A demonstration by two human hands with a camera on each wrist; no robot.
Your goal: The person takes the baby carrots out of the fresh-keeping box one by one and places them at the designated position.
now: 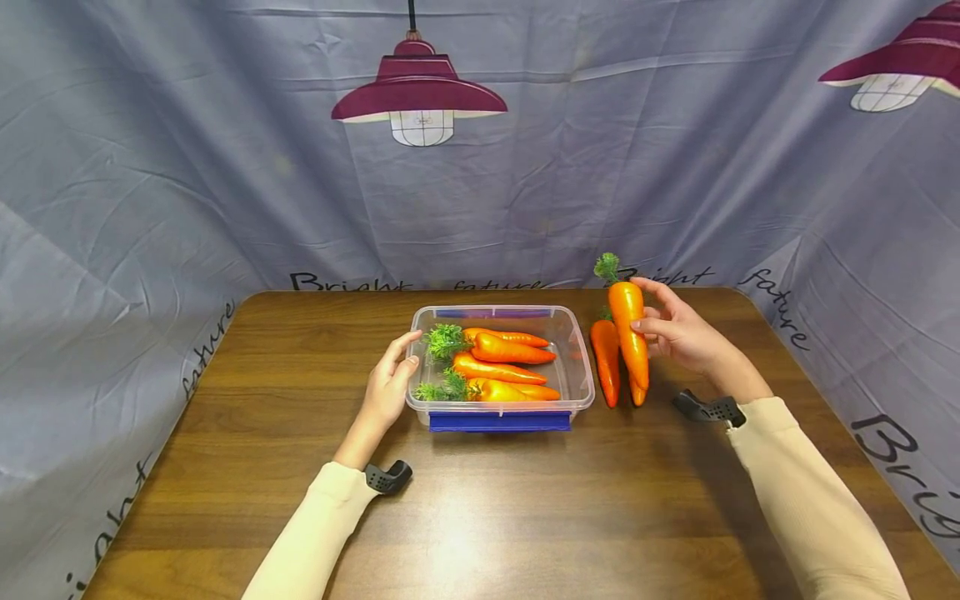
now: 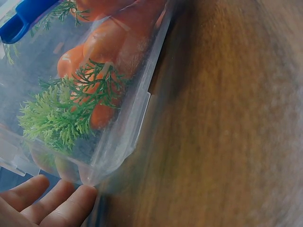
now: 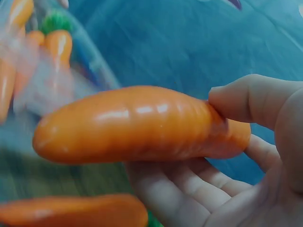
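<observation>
My right hand [image 1: 678,332] grips an orange toy carrot [image 1: 628,321] with a green leafy top, thumb on one side and fingers on the other. The held carrot [image 3: 137,125] fills the middle of the right wrist view. Under and beside it, another carrot [image 1: 604,358] lies on the table, and a further orange tip shows below the held one. Left of these stands a clear plastic container [image 1: 581,358] with several carrots [image 1: 513,350] inside, leafy ends to the left. My left hand [image 1: 387,387] touches the container's left side, fingertips [image 2: 85,194] at its corner.
A blue clip [image 1: 498,422] runs along the container's front side. The brown wooden table [image 1: 480,517] extends forward to a grey-blue printed curtain [image 1: 525,208] at its back edge. A black wrist band [image 1: 708,408] sits on my right wrist, another [image 1: 388,477] on my left.
</observation>
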